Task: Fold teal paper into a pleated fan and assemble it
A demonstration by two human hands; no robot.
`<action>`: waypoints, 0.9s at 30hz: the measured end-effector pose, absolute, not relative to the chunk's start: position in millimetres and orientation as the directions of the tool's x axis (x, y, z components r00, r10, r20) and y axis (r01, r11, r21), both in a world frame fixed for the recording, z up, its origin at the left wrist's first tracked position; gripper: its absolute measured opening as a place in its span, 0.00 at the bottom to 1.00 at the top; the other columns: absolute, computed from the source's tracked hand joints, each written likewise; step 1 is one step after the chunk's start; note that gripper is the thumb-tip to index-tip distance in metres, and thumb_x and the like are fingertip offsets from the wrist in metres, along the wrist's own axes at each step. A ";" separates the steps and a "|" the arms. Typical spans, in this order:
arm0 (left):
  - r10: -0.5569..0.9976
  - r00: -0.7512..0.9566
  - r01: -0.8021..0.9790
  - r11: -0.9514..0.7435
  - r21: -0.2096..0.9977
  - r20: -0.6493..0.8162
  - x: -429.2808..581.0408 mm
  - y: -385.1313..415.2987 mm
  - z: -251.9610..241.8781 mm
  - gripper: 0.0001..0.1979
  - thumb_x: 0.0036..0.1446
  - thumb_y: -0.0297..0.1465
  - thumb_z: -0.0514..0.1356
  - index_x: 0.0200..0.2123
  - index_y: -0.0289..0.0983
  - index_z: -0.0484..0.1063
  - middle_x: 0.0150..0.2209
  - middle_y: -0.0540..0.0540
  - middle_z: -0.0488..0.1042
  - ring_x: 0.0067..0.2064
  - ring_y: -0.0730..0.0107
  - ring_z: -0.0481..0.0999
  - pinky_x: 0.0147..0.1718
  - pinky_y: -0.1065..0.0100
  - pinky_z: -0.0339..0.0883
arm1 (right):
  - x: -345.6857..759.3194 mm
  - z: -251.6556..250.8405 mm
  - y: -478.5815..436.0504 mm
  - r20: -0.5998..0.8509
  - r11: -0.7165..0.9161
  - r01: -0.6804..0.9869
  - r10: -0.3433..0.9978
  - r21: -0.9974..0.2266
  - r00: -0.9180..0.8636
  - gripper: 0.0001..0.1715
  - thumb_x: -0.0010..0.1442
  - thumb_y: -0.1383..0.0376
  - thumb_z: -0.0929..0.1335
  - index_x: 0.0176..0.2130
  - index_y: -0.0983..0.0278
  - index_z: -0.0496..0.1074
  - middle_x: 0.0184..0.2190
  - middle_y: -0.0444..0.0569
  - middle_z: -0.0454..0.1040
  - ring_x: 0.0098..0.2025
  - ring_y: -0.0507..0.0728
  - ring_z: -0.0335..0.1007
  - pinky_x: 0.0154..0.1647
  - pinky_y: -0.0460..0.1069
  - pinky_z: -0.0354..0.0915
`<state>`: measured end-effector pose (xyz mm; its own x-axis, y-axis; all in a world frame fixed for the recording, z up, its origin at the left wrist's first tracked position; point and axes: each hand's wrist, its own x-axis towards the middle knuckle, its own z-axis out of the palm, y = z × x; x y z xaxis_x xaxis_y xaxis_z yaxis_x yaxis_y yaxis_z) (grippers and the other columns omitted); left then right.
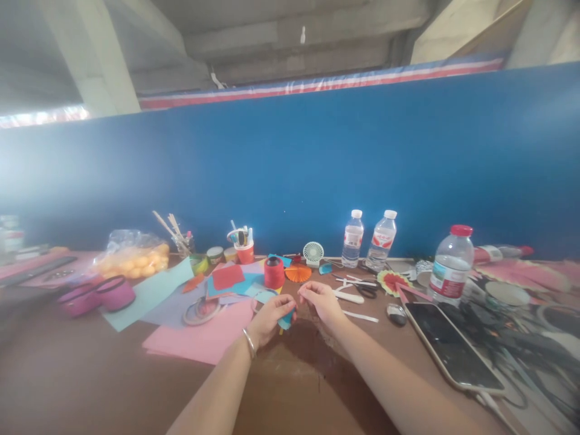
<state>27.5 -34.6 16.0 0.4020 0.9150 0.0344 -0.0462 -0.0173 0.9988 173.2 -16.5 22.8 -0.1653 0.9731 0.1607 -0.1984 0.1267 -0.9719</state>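
While the left hand (272, 315) holds a small piece of blue paper (285, 320) just above the middle of the brown surface (294, 399), the right hand (322, 302) is near to it. The left grip is narrow and closed on the paper; the right grip is also narrow, with fingertips pinched, but I cannot tell if something thin is between them. The surface looks smooth and rather dull, with a few marks.

Just behind the hands stand a red spool (273, 273), wound and rounded, and a pleated orange paper fan (298, 274). To the left lie flat, matte pink sheets (194, 338); to the right is a glossy, dark phone (453, 344). Farther back, 2 clear plastic bottles (352, 244) with white caps stand near a plain blue partition (290, 163). Above it run a red, white and blue strip (317, 83) and heavy grey concrete beams (335, 30).
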 end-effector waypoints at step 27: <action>0.895 0.341 0.278 -0.388 0.879 0.288 37.4 -36.1 15.7 0.10 0.49 0.33 0.52 0.33 0.35 0.68 0.33 0.46 0.71 0.36 0.67 0.69 0.36 0.69 0.61 | 173.4 24.8 -17.1 0.129 0.105 -0.156 0.980 -0.982 -0.154 0.07 0.43 0.63 0.65 0.21 0.66 0.64 0.13 0.39 0.64 0.12 0.45 0.50 0.14 0.42 0.47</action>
<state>37.4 -36.1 15.7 0.3410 0.8950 0.2876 0.2776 -0.3881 0.8788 173.4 -17.1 24.8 -0.1545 0.9795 0.1290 -0.1562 0.1047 -0.9822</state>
